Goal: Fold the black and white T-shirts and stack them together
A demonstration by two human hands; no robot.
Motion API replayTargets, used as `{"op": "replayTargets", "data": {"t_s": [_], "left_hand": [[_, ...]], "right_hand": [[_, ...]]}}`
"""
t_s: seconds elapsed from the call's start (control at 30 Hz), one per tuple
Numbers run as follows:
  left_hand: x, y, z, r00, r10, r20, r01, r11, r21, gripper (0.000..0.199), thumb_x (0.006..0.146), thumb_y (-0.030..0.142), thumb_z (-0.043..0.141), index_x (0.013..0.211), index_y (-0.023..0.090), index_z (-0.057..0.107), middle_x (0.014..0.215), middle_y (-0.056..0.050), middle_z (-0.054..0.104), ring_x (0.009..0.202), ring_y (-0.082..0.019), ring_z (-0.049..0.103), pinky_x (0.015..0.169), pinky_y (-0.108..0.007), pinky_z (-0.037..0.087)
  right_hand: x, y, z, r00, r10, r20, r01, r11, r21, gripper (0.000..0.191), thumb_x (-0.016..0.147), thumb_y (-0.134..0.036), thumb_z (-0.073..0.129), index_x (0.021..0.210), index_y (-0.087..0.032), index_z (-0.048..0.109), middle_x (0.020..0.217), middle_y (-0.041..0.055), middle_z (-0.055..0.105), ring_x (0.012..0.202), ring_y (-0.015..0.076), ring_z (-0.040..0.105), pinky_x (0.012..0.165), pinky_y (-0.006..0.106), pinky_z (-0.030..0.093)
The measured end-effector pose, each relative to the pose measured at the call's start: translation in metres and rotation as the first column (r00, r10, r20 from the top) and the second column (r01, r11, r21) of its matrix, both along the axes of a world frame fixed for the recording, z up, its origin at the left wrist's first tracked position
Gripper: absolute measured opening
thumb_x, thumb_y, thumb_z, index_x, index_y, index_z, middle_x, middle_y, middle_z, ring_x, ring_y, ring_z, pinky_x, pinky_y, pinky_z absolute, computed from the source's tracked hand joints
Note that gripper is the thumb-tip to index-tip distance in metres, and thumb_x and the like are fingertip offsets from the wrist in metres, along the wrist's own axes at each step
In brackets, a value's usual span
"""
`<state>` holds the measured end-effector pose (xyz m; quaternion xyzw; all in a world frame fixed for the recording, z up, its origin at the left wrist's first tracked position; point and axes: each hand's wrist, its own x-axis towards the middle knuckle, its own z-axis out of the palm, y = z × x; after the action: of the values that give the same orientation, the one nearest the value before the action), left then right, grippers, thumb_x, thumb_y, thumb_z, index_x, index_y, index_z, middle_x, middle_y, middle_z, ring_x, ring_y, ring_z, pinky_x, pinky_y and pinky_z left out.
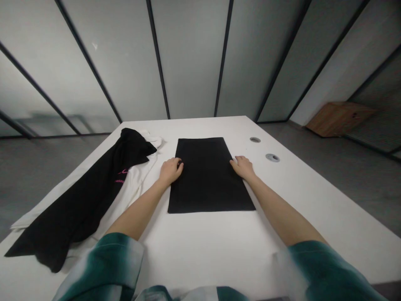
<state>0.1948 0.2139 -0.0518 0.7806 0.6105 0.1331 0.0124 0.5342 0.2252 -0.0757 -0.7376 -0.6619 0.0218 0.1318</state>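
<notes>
A flat black rectangular sheet or board lies on the white table in front of me; I cannot tell which it is. My left hand rests at its left edge, fingers loosely bent and thumb apart, tips over the black surface. At the right edge is my right hand, its thumb touching the border and its fingers stretched forward. Neither hand visibly lifts the black piece. Left of my left arm, a black garment with pink print is spread at a slant over white cloth.
Two round grommets are set in the tabletop at the right. Behind the table stands a frosted glass wall with dark frames. A wooden box-like piece sits on the grey floor at the far right.
</notes>
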Motion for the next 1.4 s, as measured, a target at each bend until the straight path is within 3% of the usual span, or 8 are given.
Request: {"op": "replayTargets", "data": {"t_s": [0.1,0.37,0.53,0.67,0.87,1.07,1.23,1.4], "left_hand": [[-0.009,0.008,-0.006,0.982,0.185,0.022,-0.186,0.983,0.004,0.052,0.094,0.048,0.041,0.124,0.013,0.064,0.126,-0.019,0.062,0.118,-0.036,0.055,0.096,-0.047,0.044],[0.0,0.012,-0.005,0.958,0.286,0.023,-0.284,0.956,-0.076,0.065,0.081,0.065,0.056,0.117,0.013,0.067,0.122,-0.022,0.061,0.119,-0.041,0.052,0.096,-0.049,0.043],[0.008,0.019,-0.012,0.971,0.23,0.07,-0.222,0.969,-0.108,0.041,0.085,0.047,0.057,0.111,0.016,0.066,0.119,-0.019,0.063,0.116,-0.037,0.056,0.093,-0.044,0.045],[0.005,0.026,-0.018,0.948,0.163,0.274,-0.135,0.984,-0.118,0.031,0.087,0.037,0.057,0.109,0.017,0.063,0.105,-0.015,0.067,0.104,-0.032,0.063,0.088,-0.04,0.047],[-0.003,0.033,-0.026,0.755,0.205,0.623,-0.139,0.978,-0.153,0.03,0.082,0.036,0.063,0.106,0.019,0.056,0.075,-0.004,0.064,0.078,-0.025,0.065,0.075,-0.037,0.05],[-0.007,0.036,-0.029,0.272,0.167,0.948,0.121,0.971,-0.206,0.075,0.069,0.028,0.07,0.138,0.021,0.04,0.089,-0.003,0.07,0.076,-0.021,0.067,0.075,-0.037,0.054],[-0.015,0.036,-0.024,0.335,0.126,0.934,0.117,0.978,-0.174,0.04,0.066,0.032,0.066,0.103,0.017,0.07,0.101,-0.008,0.073,0.099,-0.025,0.066,0.091,-0.04,0.051],[-0.02,0.036,-0.017,0.24,0.22,0.946,0.093,0.964,-0.248,0.038,0.063,0.034,0.069,0.097,0.018,0.073,0.089,-0.006,0.074,0.088,-0.024,0.069,0.084,-0.04,0.054]], "right_hand": [[-0.002,0.0,0.003,0.999,-0.041,-0.006,0.041,0.999,0.01,0.049,0.097,-0.042,0.04,0.126,-0.013,0.067,0.131,0.02,0.06,0.12,0.0357,0.054,0.099,0.046,0.042],[-0.01,0.007,0.003,0.991,-0.115,-0.066,0.117,0.993,0.028,0.037,0.089,-0.039,0.051,0.107,-0.018,0.076,0.114,0.0163,0.068,0.107,0.0341,0.06,0.09,0.045,0.044],[-0.01,0.011,0.0,0.983,-0.13,-0.127,0.135,0.99,0.031,0.03,0.087,-0.035,0.054,0.101,-0.019,0.074,0.111,0.013,0.071,0.105,0.0322,0.062,0.09,0.043,0.044],[-0.007,0.015,-0.004,0.955,-0.108,-0.276,0.137,0.987,0.087,0.023,0.086,-0.035,0.054,0.094,-0.022,0.07,0.097,0.0081,0.073,0.096,0.0277,0.064,0.086,0.039,0.045],[0.001,0.02,-0.01,0.821,-0.014,-0.571,0.112,0.984,0.136,0.02,0.081,-0.039,0.056,0.088,-0.021,0.062,0.074,0.0041,0.069,0.073,0.022,0.063,0.07,0.032,0.046],[0.0,0.018,-0.007,0.568,0.035,-0.822,0.112,0.987,0.12,0.026,0.073,-0.039,0.061,0.092,-0.021,0.059,0.067,0.0007,0.065,0.064,0.0194,0.061,0.063,0.031,0.047],[-0.004,0.013,-0.003,0.471,0.136,-0.872,0.001,0.988,0.155,0.033,0.064,-0.034,0.064,0.094,-0.02,0.062,0.067,-0.0022,0.062,0.063,0.0171,0.057,0.062,0.03,0.045],[-0.004,0.011,0.004,0.396,0.144,-0.907,0.037,0.984,0.173,0.032,0.065,-0.034,0.061,0.092,-0.018,0.066,0.076,0.002,0.067,0.072,0.0192,0.061,0.067,0.033,0.048]]}}
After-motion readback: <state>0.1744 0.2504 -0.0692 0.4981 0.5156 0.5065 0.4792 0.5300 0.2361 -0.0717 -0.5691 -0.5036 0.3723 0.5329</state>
